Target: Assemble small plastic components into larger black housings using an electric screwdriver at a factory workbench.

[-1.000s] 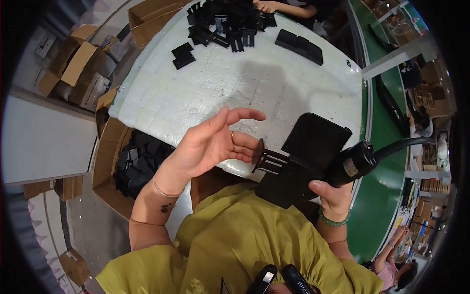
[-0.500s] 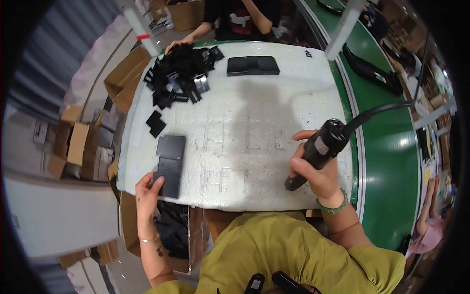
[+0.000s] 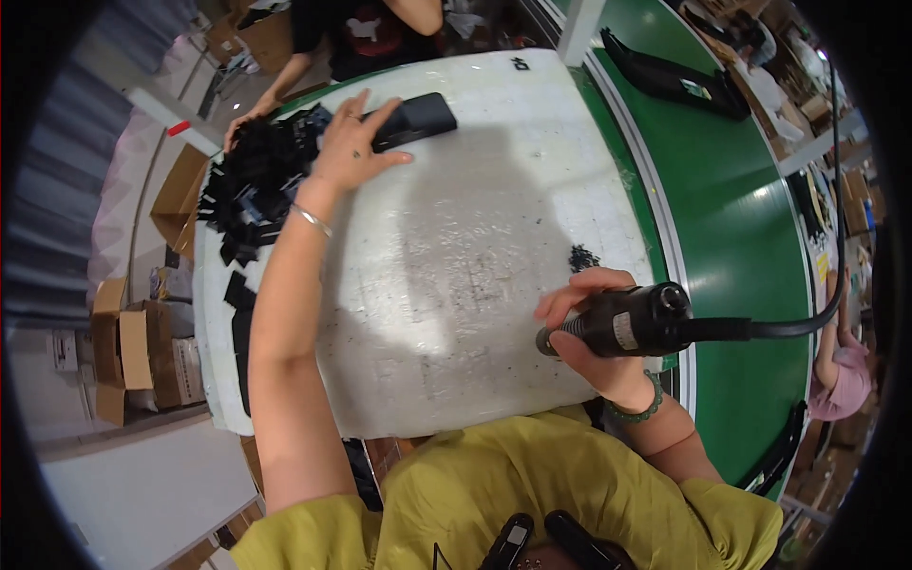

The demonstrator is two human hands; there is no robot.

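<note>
My left hand is stretched across to the far side, fingers spread and open. It is at the near left end of a long black plastic part; whether the fingertips touch it I cannot tell. Beside it on the left lies a heap of small black plastic pieces. My right hand is closed around a black corded electric screwdriver, its tip pointing left over the table. Another flat black part lies at the left edge, partly covered by my left forearm.
Small dark screws lie in a pile on the white worktable, near its right side. A green conveyor runs along the right, carrying a long black part. Cardboard boxes stand left. Opposite, a person's hand touches the heap.
My left hand has let go of the flat part at the near left and reached far forward to the other black part. My right hand has tilted the screwdriver toward level. The view has turned right.
</note>
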